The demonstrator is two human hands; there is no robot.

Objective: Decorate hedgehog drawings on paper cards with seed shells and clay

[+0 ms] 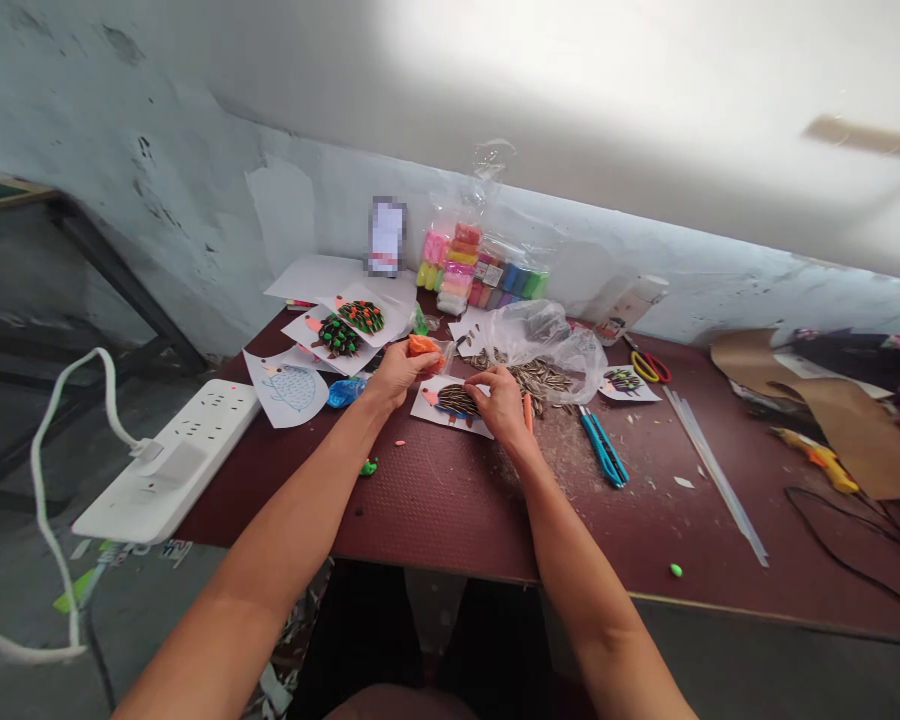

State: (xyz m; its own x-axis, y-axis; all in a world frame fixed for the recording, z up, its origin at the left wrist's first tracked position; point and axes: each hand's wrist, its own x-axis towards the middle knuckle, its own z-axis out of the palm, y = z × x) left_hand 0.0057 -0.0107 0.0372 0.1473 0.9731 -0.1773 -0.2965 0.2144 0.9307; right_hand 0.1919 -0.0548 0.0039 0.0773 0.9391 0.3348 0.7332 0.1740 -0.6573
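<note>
From far off, I look down past two arms to a dark red table (450, 525). Nearest me, close to its front edge, is a tiny green ball (676, 570). A bit farther in sit a green lump (370, 467) and a little pink bit (400, 443). Next comes the hedgehog card (421, 411), flat on the table, partly under my right hand (497, 402). Its back is all seeds, and it has a pink nose. My right fingers are drawn close together over the seeds; I can't tell if they pinch something small. My left hand (399, 376) is closed on some orange clay (423, 346) in a thin clear wrap, just past the card's top edge. To do this well, I think I should touch softly, because a hard push could knock seeds loose or slide the card. I'd want the orange clay up off the card too, so it doesn't smudge it. The blue cutter (604, 450) lies well right of my hands. Just beyond the card is a pile of seeds (544, 378), partly in a clear bag (562, 335). At the back, bright clay packs (461, 270) lean near the wall (337, 185).
</note>
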